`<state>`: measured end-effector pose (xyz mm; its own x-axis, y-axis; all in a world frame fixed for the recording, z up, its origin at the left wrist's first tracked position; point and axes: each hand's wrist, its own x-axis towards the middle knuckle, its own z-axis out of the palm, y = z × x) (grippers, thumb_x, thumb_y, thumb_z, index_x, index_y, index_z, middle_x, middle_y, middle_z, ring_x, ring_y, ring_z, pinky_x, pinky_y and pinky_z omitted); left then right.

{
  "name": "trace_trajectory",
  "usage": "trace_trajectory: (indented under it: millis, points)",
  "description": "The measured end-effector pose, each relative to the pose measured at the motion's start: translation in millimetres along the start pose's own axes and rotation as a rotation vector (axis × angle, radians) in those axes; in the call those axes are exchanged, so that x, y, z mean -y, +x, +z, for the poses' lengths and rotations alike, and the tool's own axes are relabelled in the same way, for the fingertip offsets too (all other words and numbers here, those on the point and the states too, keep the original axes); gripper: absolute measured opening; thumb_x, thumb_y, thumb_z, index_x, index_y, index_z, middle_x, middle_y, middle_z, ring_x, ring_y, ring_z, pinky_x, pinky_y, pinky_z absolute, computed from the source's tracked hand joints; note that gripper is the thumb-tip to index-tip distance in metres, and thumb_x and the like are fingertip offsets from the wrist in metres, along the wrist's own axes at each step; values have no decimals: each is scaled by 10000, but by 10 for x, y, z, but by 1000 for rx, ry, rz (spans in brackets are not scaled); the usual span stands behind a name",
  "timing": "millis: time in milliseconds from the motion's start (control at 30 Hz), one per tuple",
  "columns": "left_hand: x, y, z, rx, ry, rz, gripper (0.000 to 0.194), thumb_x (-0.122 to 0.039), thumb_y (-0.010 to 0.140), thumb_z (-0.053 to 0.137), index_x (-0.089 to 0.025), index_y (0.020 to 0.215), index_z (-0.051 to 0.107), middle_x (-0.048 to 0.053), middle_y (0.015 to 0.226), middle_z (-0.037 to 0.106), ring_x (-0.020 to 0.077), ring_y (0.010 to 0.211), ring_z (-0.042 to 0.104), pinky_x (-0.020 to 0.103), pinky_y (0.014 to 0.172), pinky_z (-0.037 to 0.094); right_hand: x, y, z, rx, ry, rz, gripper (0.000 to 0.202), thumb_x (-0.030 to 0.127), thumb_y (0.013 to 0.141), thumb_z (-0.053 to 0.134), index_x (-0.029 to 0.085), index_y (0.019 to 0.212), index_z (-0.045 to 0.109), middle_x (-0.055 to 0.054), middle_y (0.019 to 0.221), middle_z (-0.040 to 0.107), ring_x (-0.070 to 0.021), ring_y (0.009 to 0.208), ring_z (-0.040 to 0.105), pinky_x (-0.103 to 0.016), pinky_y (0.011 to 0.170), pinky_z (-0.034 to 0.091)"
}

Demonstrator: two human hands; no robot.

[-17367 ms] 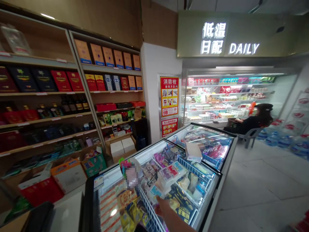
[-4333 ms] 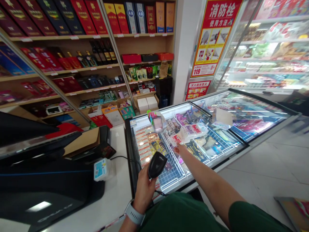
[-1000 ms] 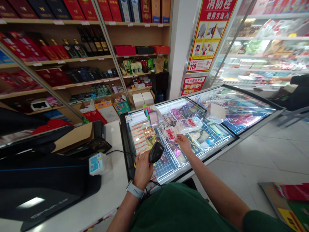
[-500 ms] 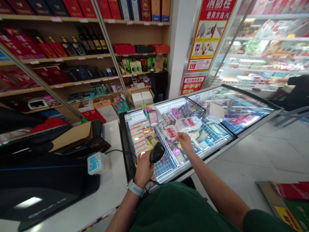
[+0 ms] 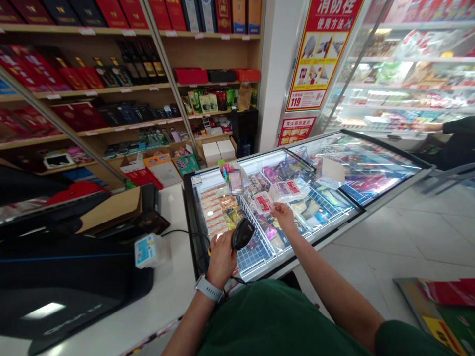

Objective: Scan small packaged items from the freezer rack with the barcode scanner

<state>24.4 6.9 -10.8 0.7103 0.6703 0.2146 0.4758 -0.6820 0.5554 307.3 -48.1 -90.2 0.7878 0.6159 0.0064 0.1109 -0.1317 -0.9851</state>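
Observation:
A black handheld scanner (image 5: 243, 234) with a cable is gripped by my left hand (image 5: 222, 258), above the glass-topped freezer (image 5: 319, 241). My right hand (image 5: 284, 217) pinches the edge of a small clear pack with a red and white label (image 5: 263, 202). Just behind it lies a larger clear pack with red and purple labels (image 5: 289, 189). A white box (image 5: 330, 173) sits on the glass to the right. Wire baskets and colourful packages show below the glass.
On the left are a white counter (image 5: 174, 207), a black checkout machine (image 5: 74, 282) and a clear tub with a blue label (image 5: 145, 250). Goods fill the shelves (image 5: 222, 35) behind. At far right, a person's arm (image 5: 430, 127) reaches toward a lit display.
The other person's arm at far right has stretched further left toward the display. My hands, the scanner and the pack have barely moved.

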Motion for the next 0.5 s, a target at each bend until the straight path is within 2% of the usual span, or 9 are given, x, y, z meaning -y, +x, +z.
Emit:
trace_trajectory:
  millis: [500]
  points:
    - [13,-9,9,13,11,-9,506,-39,733,471,-172,1220,506,103,1190,630,248,1144,543,481,1084,263,-14,-7,19,0,61,20,407,428,645,668,185,970,635,-33,819,713,-199,701,690,-386,713,592]
